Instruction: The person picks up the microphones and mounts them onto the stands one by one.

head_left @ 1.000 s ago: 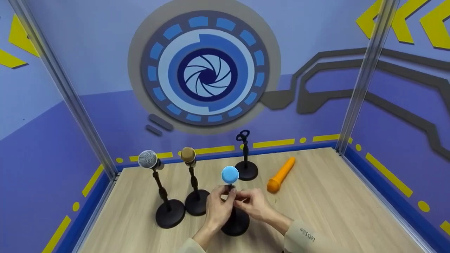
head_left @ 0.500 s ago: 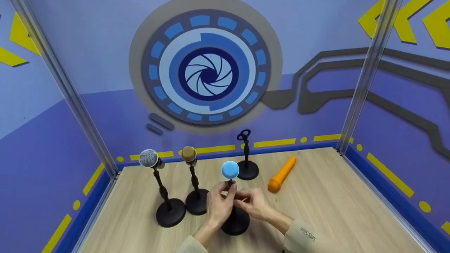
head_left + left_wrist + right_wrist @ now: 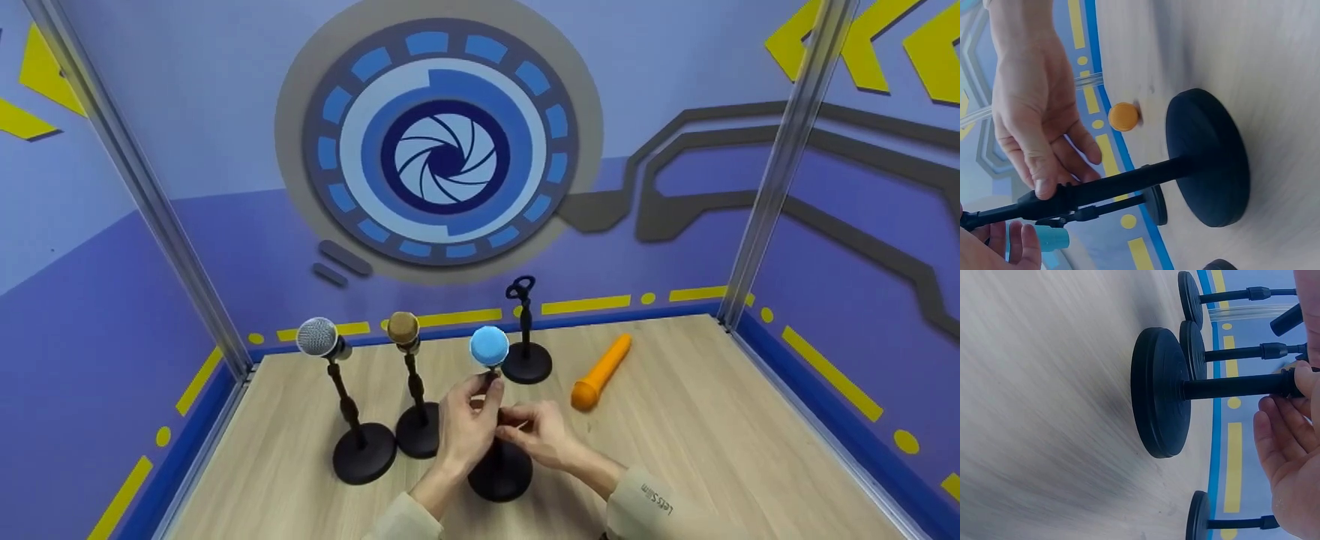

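Observation:
A microphone with a light blue head [image 3: 489, 346] sits on top of a black desk stand [image 3: 501, 476] at the front middle of the table. My left hand [image 3: 466, 429] grips the stand's thin upper rod just under the microphone. Lower on the same pole, my right hand [image 3: 546, 435] pinches the thick black collar [image 3: 1053, 201] between thumb and fingers. The microphone's turquoise handle [image 3: 1054, 238] shows beside the pole in the left wrist view. In the right wrist view the stand's round base [image 3: 1159, 394] rests on the table, its pole upright.
To the left, a silver-headed microphone [image 3: 317, 338] and a gold-headed microphone [image 3: 403, 328] sit on black stands. Behind the hands is a black stand with a bare clip [image 3: 520, 287]. An orange microphone [image 3: 600, 375] lies on the table [image 3: 697, 420] to the right. Panels enclose the back and sides.
The blue-headed microphone has risen, and my left hand has moved up with the upper rod. My right hand has stayed at the collar; the base has hardly moved.

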Motion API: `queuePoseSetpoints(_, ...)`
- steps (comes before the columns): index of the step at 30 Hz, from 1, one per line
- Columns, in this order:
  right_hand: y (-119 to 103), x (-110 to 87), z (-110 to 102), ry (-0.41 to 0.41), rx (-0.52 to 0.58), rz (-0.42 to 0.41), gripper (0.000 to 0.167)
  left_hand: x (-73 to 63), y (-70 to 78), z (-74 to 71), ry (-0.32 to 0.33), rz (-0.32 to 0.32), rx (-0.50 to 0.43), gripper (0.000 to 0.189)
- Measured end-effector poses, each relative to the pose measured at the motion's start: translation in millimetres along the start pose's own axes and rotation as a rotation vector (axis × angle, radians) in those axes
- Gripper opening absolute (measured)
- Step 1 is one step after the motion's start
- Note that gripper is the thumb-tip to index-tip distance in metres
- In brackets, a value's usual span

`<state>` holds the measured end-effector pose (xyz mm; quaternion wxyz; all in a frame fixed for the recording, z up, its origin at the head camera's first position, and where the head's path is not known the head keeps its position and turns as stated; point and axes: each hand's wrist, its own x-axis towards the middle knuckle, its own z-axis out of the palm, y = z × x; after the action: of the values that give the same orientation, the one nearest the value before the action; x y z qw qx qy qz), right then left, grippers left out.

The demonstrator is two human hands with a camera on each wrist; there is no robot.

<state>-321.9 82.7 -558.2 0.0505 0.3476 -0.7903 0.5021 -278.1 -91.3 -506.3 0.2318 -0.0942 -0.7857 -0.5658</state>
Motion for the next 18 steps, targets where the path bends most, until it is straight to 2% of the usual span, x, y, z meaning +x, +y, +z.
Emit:
queuePoseSetpoints(7, -1.4, 0.4, -1.4, -0.011, -0.007, 0.004, 0.021, 4.7, 10.9, -1.5, 0.008, -0.004, -0.015, 0.017)
queuePoseSetpoints(10, -2.6, 0.4, -1.2, -0.019, -0.006, 0.011, 0.021, 3.7, 10.7, -2.0, -0.009, -0.016, -0.017, 0.014)
queuePoseSetpoints(18, -2.2, 1.1, -0.5, 0.0, -0.001, 0.002, 0.019, 5.9, 7.5, -3.4, -0.03, 0.015, -0.049, 0.013)
